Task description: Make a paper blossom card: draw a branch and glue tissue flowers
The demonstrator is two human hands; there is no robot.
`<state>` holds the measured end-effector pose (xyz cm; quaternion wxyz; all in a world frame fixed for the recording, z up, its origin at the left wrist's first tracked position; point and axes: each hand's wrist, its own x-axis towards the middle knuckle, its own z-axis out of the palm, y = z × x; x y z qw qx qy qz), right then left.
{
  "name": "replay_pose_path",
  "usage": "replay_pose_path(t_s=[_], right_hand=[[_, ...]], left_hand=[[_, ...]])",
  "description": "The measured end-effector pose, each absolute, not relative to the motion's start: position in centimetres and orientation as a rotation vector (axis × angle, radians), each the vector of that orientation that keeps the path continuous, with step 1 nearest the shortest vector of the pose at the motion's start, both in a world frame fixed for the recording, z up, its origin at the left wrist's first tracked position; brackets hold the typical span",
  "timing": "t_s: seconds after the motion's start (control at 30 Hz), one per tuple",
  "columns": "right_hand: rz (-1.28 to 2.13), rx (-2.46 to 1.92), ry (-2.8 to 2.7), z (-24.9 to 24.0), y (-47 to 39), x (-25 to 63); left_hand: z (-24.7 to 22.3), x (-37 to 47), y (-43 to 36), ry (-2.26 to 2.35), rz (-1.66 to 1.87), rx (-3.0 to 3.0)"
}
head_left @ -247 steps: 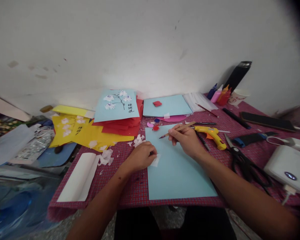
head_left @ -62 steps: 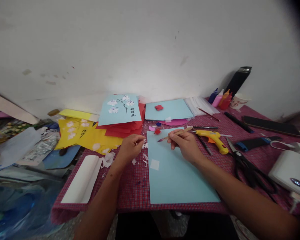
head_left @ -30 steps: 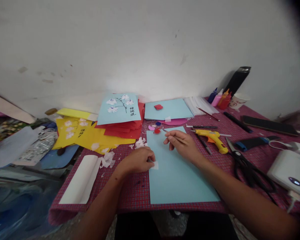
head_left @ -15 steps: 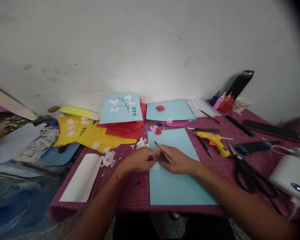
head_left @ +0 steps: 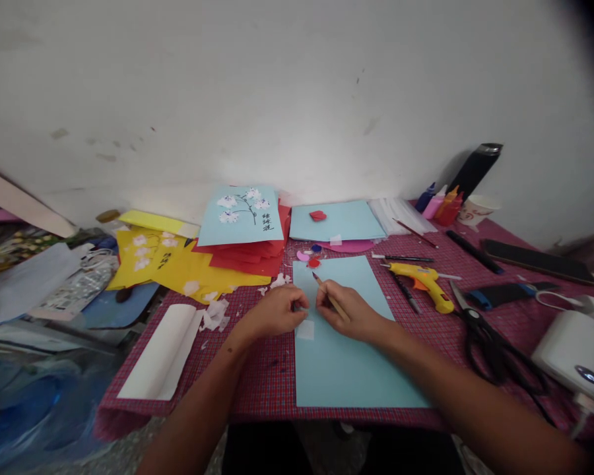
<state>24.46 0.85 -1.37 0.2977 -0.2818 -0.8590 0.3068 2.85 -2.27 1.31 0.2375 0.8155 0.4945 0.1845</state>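
Head view, right hand: brush is being pinched between thumb and fingers, its dark tip being pointed away above the blue sheet.
Left hand: fingers are being curled near the right ones; whether anything thin is being pinched cannot be told.
White scrap: being supported flat near the sheet's left edge, below the fingertips.
Brush care: control is probably being helped by a light grip, tip raised.
Hidden: sheet's lower right is being covered by the right forearm.
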Motion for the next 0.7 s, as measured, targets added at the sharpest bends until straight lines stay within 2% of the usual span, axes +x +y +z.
replay_pose_path(t_s=[0.13,0.3,0.7], right_hand=[[0.782,-0.733,-2.309,-1.32,0.99,24.56],[0.8,-0.737,-2.28,-1.08,1.09,24.76],[0.858,-0.687,-2.369,-1.57,0.44,24.38]], left_hand=[[0.68,2.35,-2.27,1.332,0.329,2.343],[0.33,2.36,-2.21,1.234,0.277,2.355],[1.04,2.69,-2.26,1.241,0.467,2.226]])
